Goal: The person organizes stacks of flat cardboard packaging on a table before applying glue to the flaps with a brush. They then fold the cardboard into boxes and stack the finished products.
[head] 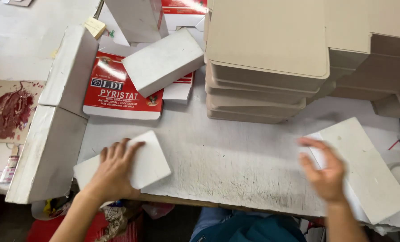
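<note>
My left hand (114,170) lies flat on a small white box (148,159) at the near edge of the grey table (235,157), fingers spread over its top. My right hand (324,172), blurred, hovers open above a flat white carton blank (365,170) at the right, its fingers just over the blank's left edge. Nothing is gripped in it.
Two long white boxes (59,116) lie end to end on the left. A red printed carton (119,92) and another white box (163,60) lie behind. A stack of brown flat cartons (262,62) fills the back right. A stained card (9,110) lies far left.
</note>
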